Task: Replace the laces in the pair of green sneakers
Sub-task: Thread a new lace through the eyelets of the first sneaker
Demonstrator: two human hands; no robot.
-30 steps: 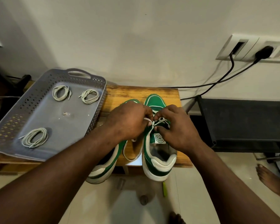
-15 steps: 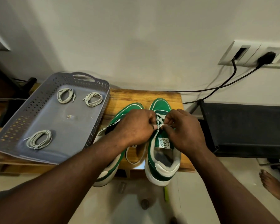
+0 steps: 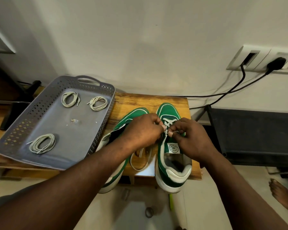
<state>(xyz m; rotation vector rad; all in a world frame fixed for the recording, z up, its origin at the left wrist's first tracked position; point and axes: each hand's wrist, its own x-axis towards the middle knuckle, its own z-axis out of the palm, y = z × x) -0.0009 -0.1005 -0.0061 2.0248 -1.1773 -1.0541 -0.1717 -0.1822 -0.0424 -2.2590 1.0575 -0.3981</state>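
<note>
Bench: yellow-brown wooden bench (image 3: 150, 100), standing against a pale wall.
Sneaker, right side: green canvas sneaker with white sole and trim (image 3: 172, 159), upright on the bench, toe to the wall, heel overhanging the near edge; round logo patch on the tongue.
Sneaker, left side: matching green sneaker (image 3: 134, 116), just beside the first, angled slightly, largely covered by the left forearm.
Lace in work: flat white lace (image 3: 169, 122), crossed through the eyelets nearest the toe of the right-side sneaker.
Left hand: left hand (image 3: 143, 130), fingers curled, thumb and fingertips pinching the lace above the tongue.
Right hand: right hand (image 3: 192, 139), fingers curled, pinching the same lace; the fingertips of both hands almost meet.
Loose lace: pale loop (image 3: 140, 161) lying on the bench between the two sneakers; whether it joins the held lace cannot be told.
Tray: grey perforated plastic tray with handle (image 3: 53, 123), on the bench to the left of the sneakers.
Tray contents: three coiled off-white laces, two at the far end (image 3: 69, 99) (image 3: 98, 103), one near the front (image 3: 42, 143).
Wall fitting: white socket panel (image 3: 263, 59) with a black plug (image 3: 275, 63) and cables.
Floor: a bare foot (image 3: 283, 194) at the right.
</note>
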